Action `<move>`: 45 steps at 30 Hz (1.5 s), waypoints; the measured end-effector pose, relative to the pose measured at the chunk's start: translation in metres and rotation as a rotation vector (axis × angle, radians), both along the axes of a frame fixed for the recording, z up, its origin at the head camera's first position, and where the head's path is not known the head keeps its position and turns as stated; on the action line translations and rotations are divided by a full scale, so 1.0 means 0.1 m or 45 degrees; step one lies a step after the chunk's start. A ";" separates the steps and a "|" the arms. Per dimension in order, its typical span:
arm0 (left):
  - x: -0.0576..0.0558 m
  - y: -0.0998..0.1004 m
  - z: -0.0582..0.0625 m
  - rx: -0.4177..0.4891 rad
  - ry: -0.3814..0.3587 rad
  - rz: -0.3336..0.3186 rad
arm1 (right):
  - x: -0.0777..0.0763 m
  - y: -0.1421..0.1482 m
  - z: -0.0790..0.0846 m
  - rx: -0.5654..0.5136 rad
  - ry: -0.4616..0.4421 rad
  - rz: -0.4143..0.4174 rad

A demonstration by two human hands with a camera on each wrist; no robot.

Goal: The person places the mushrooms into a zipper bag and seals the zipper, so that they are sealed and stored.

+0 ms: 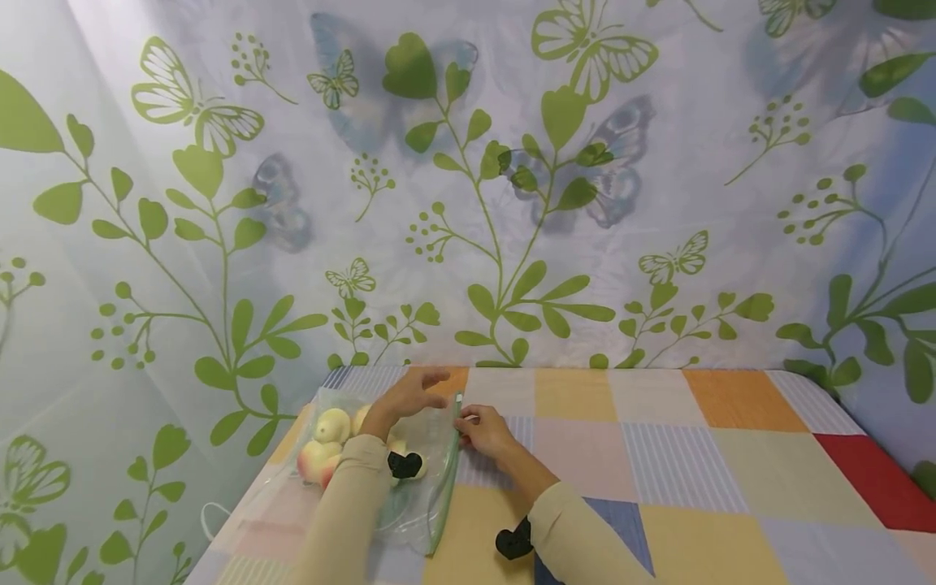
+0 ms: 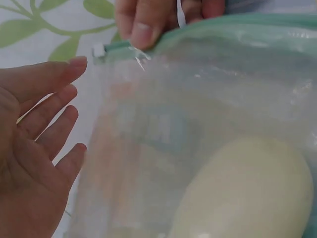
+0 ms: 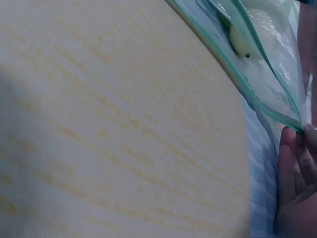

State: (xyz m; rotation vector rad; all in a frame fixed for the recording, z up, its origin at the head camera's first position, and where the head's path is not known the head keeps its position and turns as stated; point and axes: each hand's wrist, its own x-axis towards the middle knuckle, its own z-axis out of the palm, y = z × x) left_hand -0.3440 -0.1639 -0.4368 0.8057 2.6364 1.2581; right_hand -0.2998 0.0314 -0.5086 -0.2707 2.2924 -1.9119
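A clear plastic zip bag point(image 1: 433, 479) with a green zip edge lies on the patchwork cloth. Inside it are several pale yellow round fruits point(image 1: 332, 426), some blushed red. My right hand point(image 1: 488, 432) pinches the green edge near its far end; the right wrist view shows the two zip strips point(image 3: 270, 69) parted along the mouth and meeting at those fingers. A small white slider point(image 2: 99, 50) sits at the far end of the zip. Beside that corner, my left hand point(image 2: 37, 119) is held with fingers extended and nothing between them, its forearm passing over the bag.
The patchwork cloth point(image 1: 680, 479) covers the table and stretches right. Behind stands a curtain point(image 1: 468, 203) printed with green leaves and butterflies. A white cord loop point(image 1: 208, 520) shows at the table's left edge. Black heart-shaped pieces point(image 1: 515, 540) are by both sleeves.
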 end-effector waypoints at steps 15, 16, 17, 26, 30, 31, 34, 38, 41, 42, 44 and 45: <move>-0.05 0.02 -0.16 -0.093 -0.032 0.093 | 0.06 -0.01 0.01 0.016 0.037 0.007; -0.05 0.03 -0.16 -0.088 -0.027 0.105 | 0.07 -0.01 0.00 0.020 0.033 0.004; -0.05 0.03 -0.17 -0.084 -0.024 0.117 | 0.07 -0.01 -0.01 0.026 0.029 0.004; -0.01 0.05 -0.21 -0.038 0.001 0.152 | 0.07 0.01 -0.02 0.039 0.012 -0.007; -0.02 0.04 -0.24 -0.045 0.020 0.176 | 0.06 0.02 0.00 0.021 0.009 -0.027; -0.02 0.04 -0.23 -0.048 0.022 0.187 | 0.05 0.01 0.00 0.011 0.013 -0.037; 0.00 0.02 -0.21 -0.052 0.006 0.227 | 0.02 -0.03 0.03 -0.035 0.032 -0.073; 0.01 0.03 -0.20 -0.046 -0.006 0.265 | -0.02 -0.10 0.10 -0.081 0.065 -0.150; 0.01 0.05 -0.20 -0.034 -0.007 0.280 | -0.06 -0.15 0.15 -0.064 0.090 -0.231; 0.01 0.05 -0.20 -0.028 -0.003 0.281 | -0.07 -0.17 0.16 -0.053 0.107 -0.253; 0.00 0.06 -0.20 -0.014 -0.012 0.289 | -0.09 -0.20 0.16 -0.024 0.110 -0.287; 0.00 0.06 -0.20 -0.009 -0.012 0.294 | -0.09 -0.21 0.16 -0.019 0.113 -0.298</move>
